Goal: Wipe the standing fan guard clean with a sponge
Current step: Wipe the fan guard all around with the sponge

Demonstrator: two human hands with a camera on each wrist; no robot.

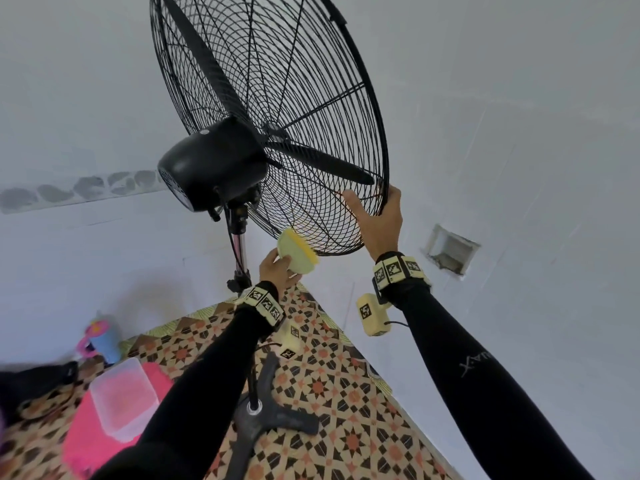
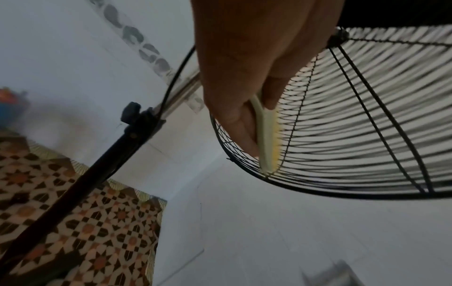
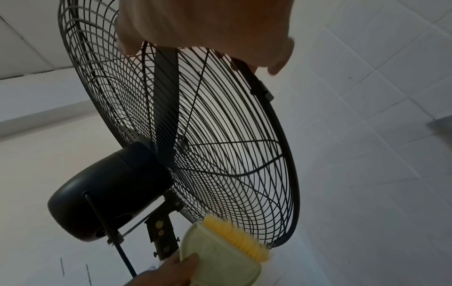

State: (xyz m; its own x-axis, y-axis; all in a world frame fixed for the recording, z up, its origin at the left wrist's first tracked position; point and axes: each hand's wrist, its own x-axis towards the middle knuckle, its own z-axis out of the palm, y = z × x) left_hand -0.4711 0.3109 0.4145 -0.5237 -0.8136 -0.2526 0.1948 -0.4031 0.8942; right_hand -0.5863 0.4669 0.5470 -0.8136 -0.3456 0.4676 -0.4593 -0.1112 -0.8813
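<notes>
The black wire fan guard (image 1: 380, 140) stands tilted in front of me, its blades still inside. My left hand (image 1: 275, 270) grips a pale green scrubber with yellow bristles (image 1: 298, 255), and the bristles press against the guard's bottom edge. In the left wrist view the scrubber (image 2: 267, 139) lies on the wires of the guard (image 2: 367, 135), below the left hand (image 2: 244, 77). My right hand (image 1: 378, 216) holds the guard's lower right rim, thumb on the near side and fingers round the edge. The right wrist view shows the guard (image 3: 281, 154), the scrubber (image 3: 225, 249) and the right hand (image 3: 208, 25).
The black motor housing (image 1: 211, 161) sits behind the guard on a chrome pole (image 1: 239, 244) with a dark cross base (image 1: 273, 417). A pink tub with a clear lid (image 1: 117, 403) and a blue bottle (image 1: 104, 341) stand on the patterned floor at left. A wall recess (image 1: 450, 251) lies to the right.
</notes>
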